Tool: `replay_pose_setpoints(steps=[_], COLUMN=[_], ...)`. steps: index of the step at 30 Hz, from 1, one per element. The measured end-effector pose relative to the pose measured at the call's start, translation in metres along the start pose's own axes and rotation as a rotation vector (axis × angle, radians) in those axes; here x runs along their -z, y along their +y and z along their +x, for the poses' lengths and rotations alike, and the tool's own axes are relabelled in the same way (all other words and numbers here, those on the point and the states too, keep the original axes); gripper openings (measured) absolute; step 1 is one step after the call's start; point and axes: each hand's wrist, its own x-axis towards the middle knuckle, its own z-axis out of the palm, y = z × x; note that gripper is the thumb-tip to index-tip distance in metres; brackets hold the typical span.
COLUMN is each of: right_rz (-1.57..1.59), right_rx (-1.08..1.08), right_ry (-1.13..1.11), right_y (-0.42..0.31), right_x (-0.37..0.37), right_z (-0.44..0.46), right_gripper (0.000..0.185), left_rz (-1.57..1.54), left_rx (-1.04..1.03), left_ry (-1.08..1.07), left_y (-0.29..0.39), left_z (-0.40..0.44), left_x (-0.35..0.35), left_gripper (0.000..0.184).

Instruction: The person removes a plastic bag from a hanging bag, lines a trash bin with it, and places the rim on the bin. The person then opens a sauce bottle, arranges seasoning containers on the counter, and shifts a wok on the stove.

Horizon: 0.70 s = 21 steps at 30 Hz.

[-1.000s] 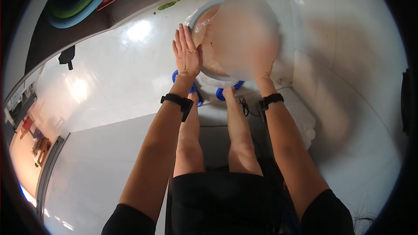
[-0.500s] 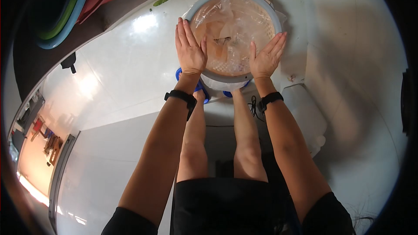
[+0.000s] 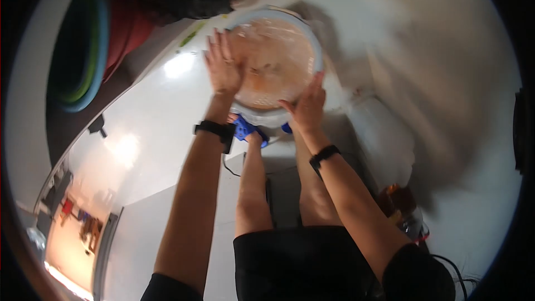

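A round tub (image 3: 320, 50) with a pale blue-grey rim stands on the floor near my feet. Clear plastic film (image 3: 278, 39) lies inside it over a brownish content that I cannot make out. My left hand (image 3: 224, 67) is at the tub's left side, fingers spread, holding nothing. At the lower right of the rim is my right hand (image 3: 308, 105), thumb and fingers apart; whether it touches the rim is unclear. Each wrist wears a black band. Both hands look slightly blurred.
Blue sandals (image 3: 245, 128) are on my feet just below the tub. Several stacked basins (image 3: 92, 78) stand at the upper left beside a red one (image 3: 128, 28). A whitish translucent container (image 3: 384, 139) sits to the right. A green leaf-like scrap (image 3: 192, 34) lies on the floor.
The whole view has shifted, so the tub sits further left and lower. My right hand has come down along the rim and turned inward. My left hand remains at the left side.
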Motion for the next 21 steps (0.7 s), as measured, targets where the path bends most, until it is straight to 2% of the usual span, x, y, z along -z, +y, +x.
replay_pose_setpoints(steps=[2,4,5,8,10,12,14,15,17,18,21], right_rz=[-0.053,-0.083,-0.074,0.019,0.111,0.347,1.004,1.005,1.234,1.236,1.245], right_rx=[-0.004,0.016,0.032,0.085,0.024,-0.133,-0.334,-0.306,-0.789,-0.775,-0.785], right_ry=[0.024,0.046,0.034,0.042,0.069,0.267,0.072,0.079,-0.17,-0.173,-0.042], right_y=[0.006,0.013,0.014,0.012,0.01,0.006,0.033,0.026,0.009,0.006,-0.001], right_x=[-0.004,-0.011,-0.013,-0.007,-0.006,-0.014,-0.051,-0.04,-0.014,-0.006,0.026], right_z=[-0.003,0.002,0.001,-0.007,-0.001,-0.006,-0.018,-0.015,-0.009,-0.003,0.008], right_gripper=[0.112,0.113,0.112,0.108,0.101,0.087,0.072,0.072,0.05,0.05,0.024], left_rz=[0.106,0.158,0.166,0.137,0.004,0.035,-0.147,-0.155,-0.218,-0.268,-0.321], left_rx=[-0.081,-0.041,-0.086,-0.112,-0.154,-0.023,-0.007,0.049,0.157,0.207,0.338], left_ry=[0.061,0.043,0.07,0.025,-0.045,-0.188,-0.012,0.021,0.055,0.055,0.016], left_y=[-0.005,-0.006,-0.009,-0.014,-0.025,-0.022,-0.025,-0.025,-0.018,-0.014,-0.014], left_z=[0.0,-0.003,-0.003,-0.004,0.001,0.0,-0.019,-0.034,-0.07,-0.088,-0.148], left_x=[-0.009,-0.016,-0.017,-0.015,-0.004,0.022,0.042,0.05,0.069,0.079,0.097], left_gripper=[0.084,0.088,0.09,0.09,0.087,0.079,0.07,0.067,0.063,0.061,0.06])
